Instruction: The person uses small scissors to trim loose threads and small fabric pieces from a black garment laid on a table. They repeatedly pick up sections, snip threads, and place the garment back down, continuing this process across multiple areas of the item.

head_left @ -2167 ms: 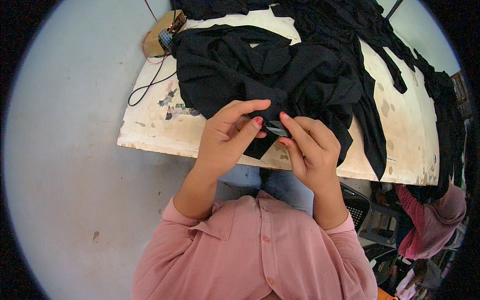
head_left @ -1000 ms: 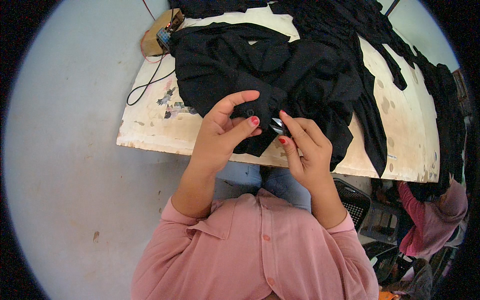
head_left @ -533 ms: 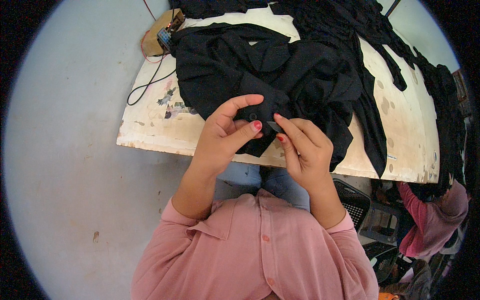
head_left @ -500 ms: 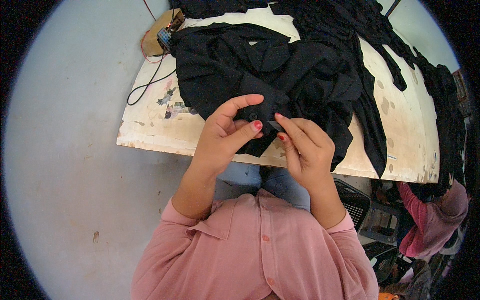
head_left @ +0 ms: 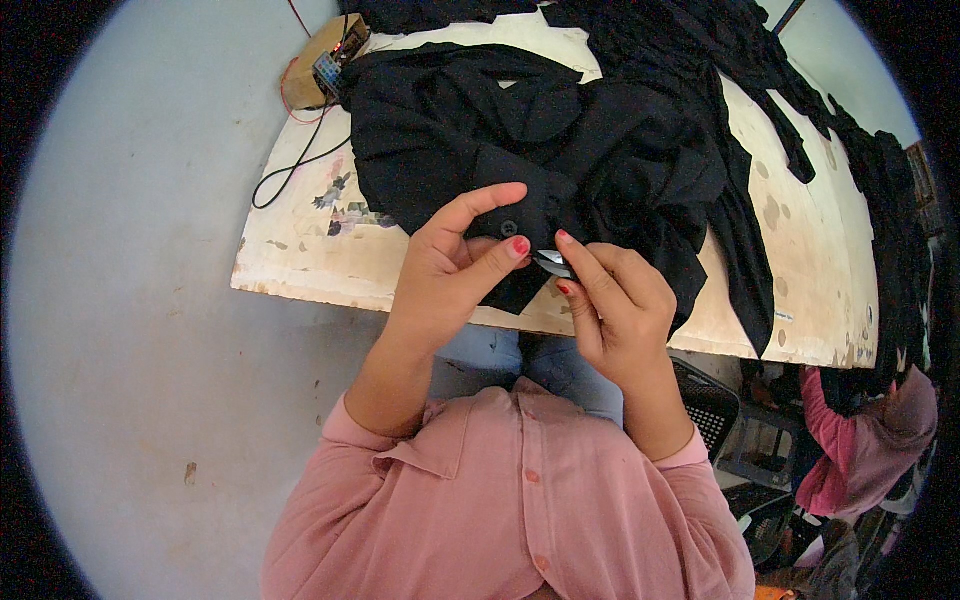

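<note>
A black garment (head_left: 620,140) lies bunched over the near part of the table. My left hand (head_left: 445,265) pinches its edge between thumb and bent fingers, while the index finger stretches out above. Beside those fingers a dark round button (head_left: 509,228) shows on the cloth. My right hand (head_left: 625,300) holds small thread snips (head_left: 553,262) between thumb and fingers. Their shiny pointed blades face left, close to my left thumb tip, at the edge of the cloth. The rest of the snips is hidden in my right hand.
The worn pale table (head_left: 300,270) has more black garments (head_left: 680,35) heaped at the back and right. A brown box (head_left: 325,65) with wires stands at the far left corner. Another person (head_left: 870,440) in pink sits at the lower right, near dark plastic chairs (head_left: 760,445).
The snips have turned, so their blades now catch the light. My right hand has shifted slightly right and down. My left hand keeps its hold on the cloth.
</note>
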### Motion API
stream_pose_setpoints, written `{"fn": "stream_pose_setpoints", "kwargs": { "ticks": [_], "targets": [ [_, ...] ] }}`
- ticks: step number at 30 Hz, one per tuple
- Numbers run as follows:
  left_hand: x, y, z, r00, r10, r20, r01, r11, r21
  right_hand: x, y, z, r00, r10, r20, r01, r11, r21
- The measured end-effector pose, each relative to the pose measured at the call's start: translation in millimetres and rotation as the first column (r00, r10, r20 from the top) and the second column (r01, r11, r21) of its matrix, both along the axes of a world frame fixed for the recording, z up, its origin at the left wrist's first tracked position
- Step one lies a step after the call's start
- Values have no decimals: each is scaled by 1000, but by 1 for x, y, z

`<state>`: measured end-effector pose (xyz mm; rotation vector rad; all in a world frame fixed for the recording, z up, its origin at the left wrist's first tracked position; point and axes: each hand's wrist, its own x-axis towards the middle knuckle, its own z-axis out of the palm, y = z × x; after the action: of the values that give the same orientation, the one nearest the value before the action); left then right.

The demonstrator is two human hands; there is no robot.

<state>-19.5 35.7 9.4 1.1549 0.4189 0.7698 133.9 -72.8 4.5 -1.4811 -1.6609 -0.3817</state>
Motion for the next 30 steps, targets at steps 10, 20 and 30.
{"fn": "stream_pose_setpoints", "kwargs": {
  "ticks": [10,20,30],
  "targets": [
    [2,2,-3,1000,-5,14,4,1000,25,0,3,1,1000,6,-9,-6,1000,-10],
    [2,3,-4,1000,16,-9,-16,1000,2,0,1,4,985,-4,-174,-10,997,-78],
    [0,2,-1,993,-96,75,100,994,-41,-4,7,4,951,34,-308,-44,999,-24]
  ]
}}
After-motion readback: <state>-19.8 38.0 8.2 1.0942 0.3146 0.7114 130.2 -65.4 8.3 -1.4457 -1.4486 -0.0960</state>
